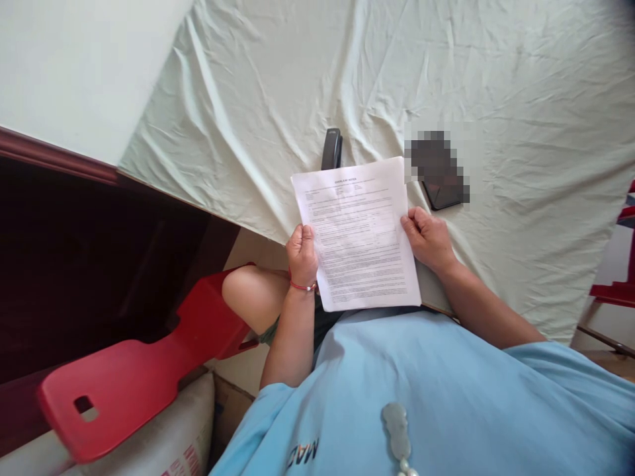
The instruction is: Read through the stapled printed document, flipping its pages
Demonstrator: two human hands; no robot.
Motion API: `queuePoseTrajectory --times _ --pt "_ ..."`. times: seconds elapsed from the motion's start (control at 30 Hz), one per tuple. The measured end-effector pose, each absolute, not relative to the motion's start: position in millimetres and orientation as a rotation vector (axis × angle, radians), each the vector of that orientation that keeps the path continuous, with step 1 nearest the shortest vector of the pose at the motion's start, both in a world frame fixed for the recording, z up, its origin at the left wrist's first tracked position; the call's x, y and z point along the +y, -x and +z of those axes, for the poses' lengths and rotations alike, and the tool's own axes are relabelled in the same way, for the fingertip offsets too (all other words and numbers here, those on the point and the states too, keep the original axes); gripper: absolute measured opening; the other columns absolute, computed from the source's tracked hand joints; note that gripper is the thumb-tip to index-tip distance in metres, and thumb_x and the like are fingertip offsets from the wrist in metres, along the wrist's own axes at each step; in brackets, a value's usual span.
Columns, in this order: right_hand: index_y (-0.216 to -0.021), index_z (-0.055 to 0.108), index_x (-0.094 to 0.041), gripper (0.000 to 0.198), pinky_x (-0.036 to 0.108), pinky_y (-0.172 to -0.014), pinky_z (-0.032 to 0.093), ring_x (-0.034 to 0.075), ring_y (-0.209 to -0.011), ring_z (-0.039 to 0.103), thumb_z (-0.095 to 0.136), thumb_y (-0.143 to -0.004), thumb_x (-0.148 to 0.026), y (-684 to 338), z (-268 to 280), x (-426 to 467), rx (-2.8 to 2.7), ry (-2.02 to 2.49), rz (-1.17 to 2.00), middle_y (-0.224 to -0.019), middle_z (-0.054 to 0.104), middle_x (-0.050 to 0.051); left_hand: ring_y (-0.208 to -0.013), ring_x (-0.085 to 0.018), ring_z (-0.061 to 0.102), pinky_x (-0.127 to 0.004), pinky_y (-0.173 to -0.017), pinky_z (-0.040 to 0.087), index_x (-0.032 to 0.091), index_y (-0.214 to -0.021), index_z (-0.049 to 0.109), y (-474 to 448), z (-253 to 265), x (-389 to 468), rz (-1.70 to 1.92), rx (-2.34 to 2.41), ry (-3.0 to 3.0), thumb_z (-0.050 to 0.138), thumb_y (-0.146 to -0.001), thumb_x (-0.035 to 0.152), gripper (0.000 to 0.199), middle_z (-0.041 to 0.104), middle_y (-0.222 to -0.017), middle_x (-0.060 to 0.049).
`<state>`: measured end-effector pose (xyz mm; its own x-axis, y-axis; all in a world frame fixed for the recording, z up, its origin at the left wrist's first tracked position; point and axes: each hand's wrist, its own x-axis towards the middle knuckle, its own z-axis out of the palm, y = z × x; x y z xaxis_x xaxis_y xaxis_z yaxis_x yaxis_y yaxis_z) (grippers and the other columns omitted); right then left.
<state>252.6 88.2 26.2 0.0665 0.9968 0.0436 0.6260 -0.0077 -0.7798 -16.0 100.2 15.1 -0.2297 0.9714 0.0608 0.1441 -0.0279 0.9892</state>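
Note:
A stack of printed paper sheets (362, 244) is held up in front of my chest, over the near edge of the table. My left hand (302, 254) grips its left edge, thumb on top and fingers curled behind. On the opposite edge, my right hand (427, 238) pinches the sheets between thumb and fingers. Just beyond the top of the paper lies a black stapler (331, 149), its near end hidden by the sheets. A dark phone (441, 188), partly blurred out by pixels, rests to the right, beyond my right hand.
A wrinkled pale green cloth (258, 119) covers the table. Left of me stands a red plastic chair (124, 377), with a white sack (188, 423) beneath it. Dark wooden furniture (99, 264) is at the left. Another red item (615, 291) shows at the right edge.

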Motion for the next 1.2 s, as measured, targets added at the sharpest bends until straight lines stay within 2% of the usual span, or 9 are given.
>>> queuePoseTrajectory --times 0.27,0.63,0.9,1.03,1.2 --pt "-0.079 0.051 -0.025 0.028 0.032 -0.063 0.036 0.019 -0.064 0.05 0.046 -0.097 -0.046 -253.4 29.0 87.0 -1.611 1.677 0.762 -0.071 0.061 0.002 -0.059 -0.011 0.035 -0.027 -0.056 0.031 0.018 -0.066 0.042 18.1 11.7 99.7 1.347 1.471 -1.239 0.055 -0.095 0.064 0.055 0.037 -0.064 0.001" --pt "-0.08 0.052 -0.023 0.029 0.031 -0.061 0.034 0.016 -0.063 0.046 0.049 -0.098 -0.045 -253.1 24.1 89.5 -1.528 1.565 0.792 -0.069 0.053 -0.001 -0.062 -0.012 0.047 -0.026 -0.059 0.04 0.018 -0.071 0.052 17.3 11.8 103.8 1.335 1.471 -1.274 0.051 -0.096 0.065 0.054 0.051 -0.066 -0.001" --pt "-0.075 0.043 -0.024 0.035 0.033 -0.062 0.033 0.017 -0.062 0.046 0.044 -0.101 -0.048 -252.2 25.7 91.0 -1.559 1.611 0.753 -0.067 0.049 -0.001 -0.069 -0.013 0.054 -0.027 -0.066 0.045 0.018 -0.079 0.057 13.1 14.3 101.9 1.289 1.495 -1.345 0.048 -0.098 0.064 0.051 0.06 -0.074 -0.003" --pt "-0.073 0.04 -0.025 0.035 0.033 -0.062 0.032 0.018 -0.062 0.046 0.044 -0.1 -0.048 -251.6 26.5 91.6 -1.562 1.627 0.746 -0.066 0.049 0.0 -0.069 -0.013 0.054 -0.027 -0.066 0.044 0.018 -0.079 0.056 13.5 13.7 101.4 1.267 1.539 -1.392 0.045 -0.1 0.062 0.05 0.06 -0.074 -0.003" --pt "-0.078 0.048 -0.025 0.033 0.033 -0.062 0.033 0.018 -0.062 0.047 0.044 -0.1 -0.049 -250.5 27.9 90.9 -1.522 1.621 0.78 -0.067 0.052 0.0 -0.066 -0.013 0.05 -0.027 -0.064 0.041 0.018 -0.076 0.053 14.2 11.4 101.3 1.262 1.539 -1.384 0.046 -0.1 0.061 0.05 0.057 -0.07 -0.002"
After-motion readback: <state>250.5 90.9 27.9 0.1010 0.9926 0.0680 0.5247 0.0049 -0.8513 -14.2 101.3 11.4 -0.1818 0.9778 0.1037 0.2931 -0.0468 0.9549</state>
